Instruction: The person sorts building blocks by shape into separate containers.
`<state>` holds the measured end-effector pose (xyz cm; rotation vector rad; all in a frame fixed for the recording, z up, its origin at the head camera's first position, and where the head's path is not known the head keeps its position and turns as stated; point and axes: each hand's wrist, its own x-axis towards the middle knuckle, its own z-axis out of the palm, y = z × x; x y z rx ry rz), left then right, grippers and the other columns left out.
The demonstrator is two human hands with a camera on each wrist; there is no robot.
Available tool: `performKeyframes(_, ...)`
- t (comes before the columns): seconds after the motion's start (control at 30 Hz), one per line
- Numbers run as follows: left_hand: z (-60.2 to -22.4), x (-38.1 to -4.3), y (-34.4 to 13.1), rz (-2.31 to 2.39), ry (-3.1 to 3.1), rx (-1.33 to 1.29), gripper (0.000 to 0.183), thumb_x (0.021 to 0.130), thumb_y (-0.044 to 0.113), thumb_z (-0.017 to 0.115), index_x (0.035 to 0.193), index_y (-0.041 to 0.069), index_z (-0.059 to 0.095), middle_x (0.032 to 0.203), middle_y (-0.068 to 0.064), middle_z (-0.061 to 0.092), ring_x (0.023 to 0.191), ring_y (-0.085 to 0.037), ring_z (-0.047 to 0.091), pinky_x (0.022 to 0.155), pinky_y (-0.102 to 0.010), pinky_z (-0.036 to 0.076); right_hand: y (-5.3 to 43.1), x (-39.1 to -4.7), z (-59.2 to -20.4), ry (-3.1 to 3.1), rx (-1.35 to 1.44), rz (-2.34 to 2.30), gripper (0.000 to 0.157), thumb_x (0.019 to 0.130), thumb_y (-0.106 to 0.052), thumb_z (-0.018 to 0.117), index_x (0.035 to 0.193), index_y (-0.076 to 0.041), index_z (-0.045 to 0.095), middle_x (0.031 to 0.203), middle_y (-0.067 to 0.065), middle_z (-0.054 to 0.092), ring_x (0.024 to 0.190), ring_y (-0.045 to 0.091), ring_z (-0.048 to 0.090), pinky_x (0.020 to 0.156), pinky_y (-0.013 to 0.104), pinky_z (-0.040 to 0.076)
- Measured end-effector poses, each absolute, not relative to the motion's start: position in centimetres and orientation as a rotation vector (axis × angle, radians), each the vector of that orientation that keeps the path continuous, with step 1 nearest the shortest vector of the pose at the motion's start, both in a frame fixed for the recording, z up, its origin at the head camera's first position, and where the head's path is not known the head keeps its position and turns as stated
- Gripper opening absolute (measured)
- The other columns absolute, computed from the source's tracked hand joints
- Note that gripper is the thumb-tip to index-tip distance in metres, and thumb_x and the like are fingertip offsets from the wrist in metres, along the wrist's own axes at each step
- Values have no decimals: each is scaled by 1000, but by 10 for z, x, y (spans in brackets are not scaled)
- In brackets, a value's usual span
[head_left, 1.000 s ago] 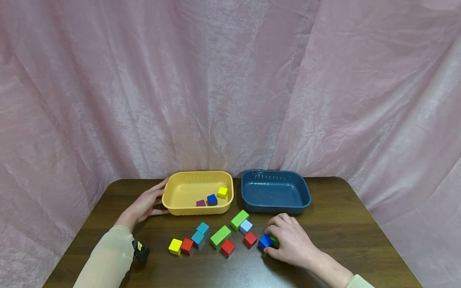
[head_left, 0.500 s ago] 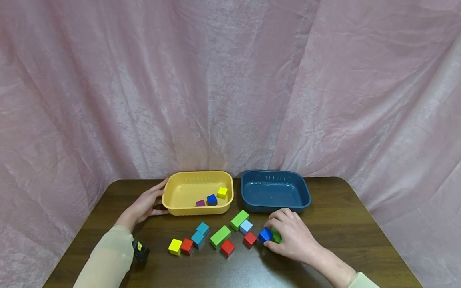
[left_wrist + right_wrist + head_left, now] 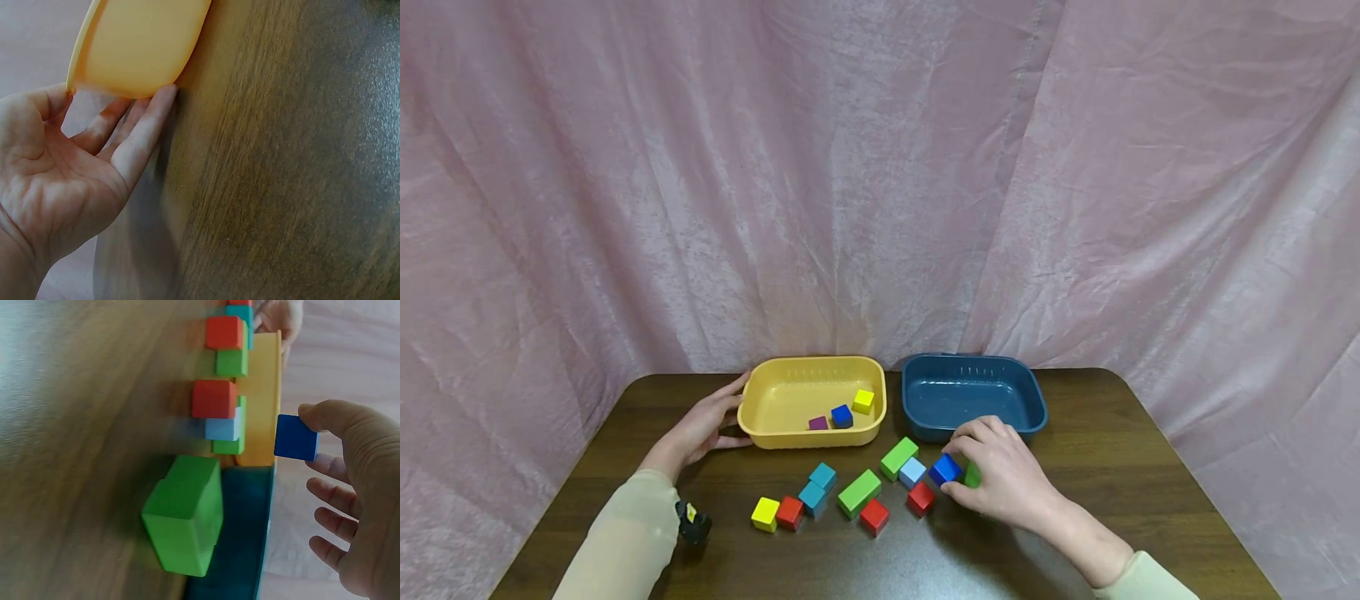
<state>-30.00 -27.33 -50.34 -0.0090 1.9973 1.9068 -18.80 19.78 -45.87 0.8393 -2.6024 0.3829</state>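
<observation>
My right hand (image 3: 1006, 479) pinches a blue cube (image 3: 946, 470) between thumb and fingertip. In the right wrist view the blue cube (image 3: 296, 437) is up off the table, with the other fingers loosely bent below it. A green block (image 3: 973, 474) stands just right of the cube, partly hidden by the hand. At the far left, my left hand (image 3: 702, 425) touches the left end of the yellow tray (image 3: 812, 439). The left wrist view has its fingertips at the rim and lower edge of the yellow tray (image 3: 144, 50), fingers extended.
In the yellow tray lie a purple block (image 3: 817, 423), a blue cube (image 3: 842, 417) and a yellow cube (image 3: 863, 402). A dark blue tray (image 3: 917, 425) stands to its right. Several red, green, teal, light blue and yellow blocks lie in front, such as a red cube (image 3: 874, 517).
My right hand has lifted the blue cube and moved it away from me and slightly left, apart from the green block. The left hand and the trays have not moved.
</observation>
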Motion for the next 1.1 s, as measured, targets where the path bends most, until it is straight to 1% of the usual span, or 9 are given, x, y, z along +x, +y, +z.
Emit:
performKeyframes(0.3, -506, -301, -274, 1910, 1994, -5, 53, 101, 31, 38, 147, 41, 15, 151, -4, 16, 121, -36, 43, 82, -52, 49, 188, -199, -444, -2580, 834, 413, 38, 67, -52, 76, 96, -28, 68, 105, -11, 55, 105, 12, 41, 88, 38, 36)
performKeyframes(0.5, -506, -302, -275, 1921, 1978, -9, 55, 99, 33, 42, 147, 42, 16, 151, -5, 17, 122, -35, 42, 82, -53, 48, 181, -209, -434, -2560, 840, 453, 39, 70, -53, 74, 98, -26, 69, 107, -9, 55, 107, 16, 41, 89, 42, 37)
performKeyframes(0.63, -506, -302, -275, 1928, 1968, -5, 55, 99, 35, 42, 147, 42, 16, 151, -6, 19, 124, -36, 41, 82, -53, 48, 176, -214, -428, -2554, 828, 475, 40, 70, -53, 74, 99, -26, 69, 107, -10, 55, 107, 15, 41, 88, 40, 37)
performKeyframes(0.77, -506, -302, -275, 1930, 1968, -1, 53, 100, 32, 39, 147, 42, 17, 150, -7, 20, 124, -36, 40, 82, -53, 48, 172, -220, -424, -2544, 816, 487, 39, 70, -52, 74, 100, -26, 69, 108, -9, 56, 108, 15, 41, 89, 40, 37)
performKeyframes(0.9, -506, -302, -275, 1927, 1976, -4, 52, 101, 30, 37, 147, 42, 16, 151, -6, 18, 123, -36, 41, 82, -53, 49, 168, -226, -420, -2549, 798, 498, 40, 71, -52, 73, 100, -26, 69, 110, -8, 55, 109, 15, 41, 88, 40, 38)
performKeyframes(1.1, -506, -301, -274, 1921, 1985, -1, 53, 101, 30, 38, 147, 41, 15, 152, -4, 16, 121, -35, 43, 82, -53, 48, 162, -234, -415, -2569, 776, 512, 40, 73, -53, 71, 102, -26, 69, 111, -9, 54, 107, 14, 40, 87, 38, 37)
